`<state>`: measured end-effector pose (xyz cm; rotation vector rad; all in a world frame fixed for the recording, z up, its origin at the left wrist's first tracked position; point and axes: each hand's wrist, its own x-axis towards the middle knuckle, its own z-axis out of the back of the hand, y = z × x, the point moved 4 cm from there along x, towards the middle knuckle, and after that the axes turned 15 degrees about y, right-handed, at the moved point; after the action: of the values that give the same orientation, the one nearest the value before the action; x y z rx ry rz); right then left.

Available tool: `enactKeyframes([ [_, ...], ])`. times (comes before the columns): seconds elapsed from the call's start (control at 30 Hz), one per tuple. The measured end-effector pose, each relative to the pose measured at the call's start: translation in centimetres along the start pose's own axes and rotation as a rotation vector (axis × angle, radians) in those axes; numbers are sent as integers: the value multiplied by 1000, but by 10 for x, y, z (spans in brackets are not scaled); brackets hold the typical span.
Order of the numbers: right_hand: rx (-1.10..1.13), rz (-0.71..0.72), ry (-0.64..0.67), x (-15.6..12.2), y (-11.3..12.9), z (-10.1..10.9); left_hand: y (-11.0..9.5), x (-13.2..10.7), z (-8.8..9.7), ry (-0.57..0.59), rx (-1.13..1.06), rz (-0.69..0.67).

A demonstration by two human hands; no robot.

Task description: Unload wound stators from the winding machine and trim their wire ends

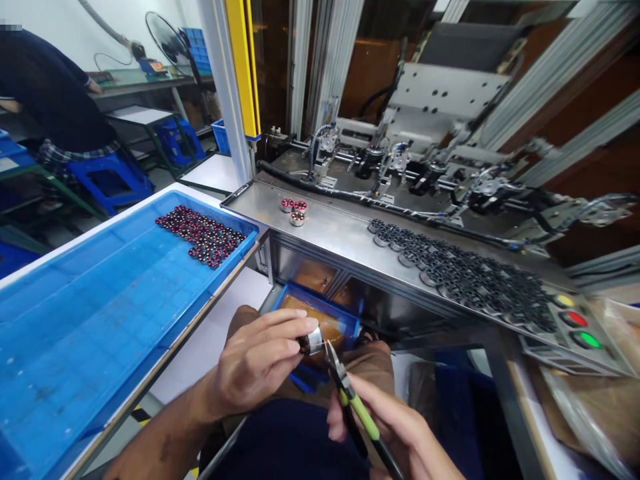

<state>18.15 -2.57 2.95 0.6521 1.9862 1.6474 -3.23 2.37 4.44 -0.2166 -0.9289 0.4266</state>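
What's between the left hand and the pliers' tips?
The head view shows a round part, held by the left hand, and a thin wire reaching toward the pliers.

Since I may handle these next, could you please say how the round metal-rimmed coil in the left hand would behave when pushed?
The metal-rimmed coil in the left hand is probably stiff, given its silvery band. Its round rim suggests it could roll on edge. The thin wire near the cutters likely bends easily.

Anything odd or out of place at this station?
Nothing looks spilled or plainly damaged. Only mild oddity: three small wound parts sit on the metal ledge, apart from the similar-looking cluster in the blue tray. May be normal.
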Motion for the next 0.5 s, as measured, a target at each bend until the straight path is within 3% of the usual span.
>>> enactKeyframes([
  [0.5, 41, -6, -50, 6, -7, -2, -1, 2, 0, -8, 18, 20],
])
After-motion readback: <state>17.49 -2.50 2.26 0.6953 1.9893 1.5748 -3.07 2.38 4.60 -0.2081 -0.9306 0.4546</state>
